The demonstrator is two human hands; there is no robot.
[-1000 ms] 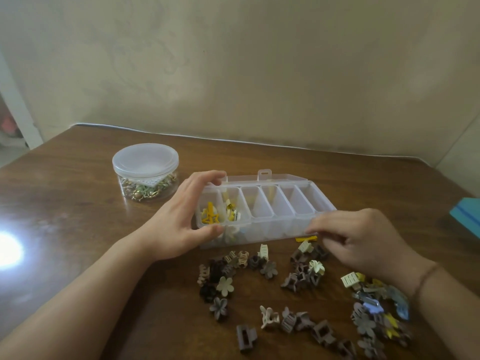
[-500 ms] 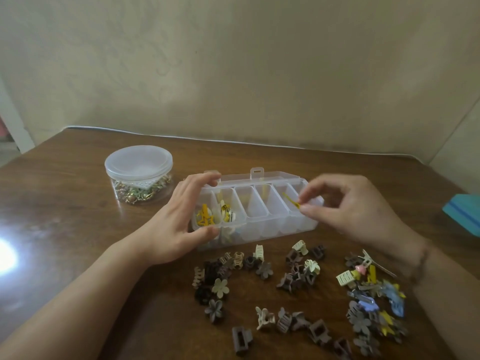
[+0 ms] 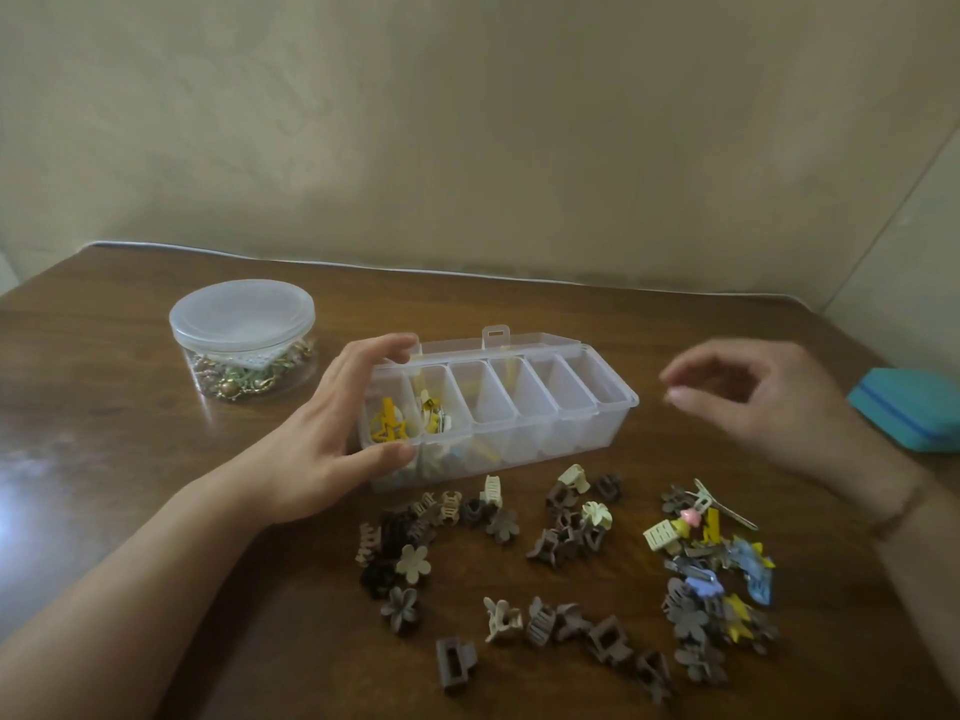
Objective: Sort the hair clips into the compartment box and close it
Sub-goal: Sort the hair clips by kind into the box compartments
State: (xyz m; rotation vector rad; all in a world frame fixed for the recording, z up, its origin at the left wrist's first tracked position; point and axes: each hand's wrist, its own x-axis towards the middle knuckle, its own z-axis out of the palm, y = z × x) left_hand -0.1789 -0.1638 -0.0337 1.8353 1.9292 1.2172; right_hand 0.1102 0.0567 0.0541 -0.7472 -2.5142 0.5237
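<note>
Nearest the table [image 3: 130, 459] edge: a loose scatter of small hair clips [image 3: 561, 532], mostly brown and grey, some cream, flower- and claw-shaped. A single brown claw clip [image 3: 454, 665] lies closest. A mixed heap with yellow, blue and pink pieces [image 3: 717, 569] sits at the right, under the right forearm.

Just behind the scatter: the clear compartment box [image 3: 540, 423], lid folded back flat behind it, six compartments in a row. Leftmost compartment holds yellow clips [image 3: 387, 420]; the next holds pale and yellow pieces. The remaining four look mostly bare at top; a yellow piece shows low through the front wall.

Left hand [image 3: 332, 433] grips the box's left end, thumb on the front wall, fingers curled over the back rim.

Right hand [image 3: 753, 402] hovers right of the box, apart from it, blurred; fingers loosely curved, thumb and forefinger parted, nothing seen held.

Farther back, left: round clear tub [image 3: 241, 337], lid on, with gold and green bits inside. Far right: teal block [image 3: 914, 407]. Behind: plain wall.
</note>
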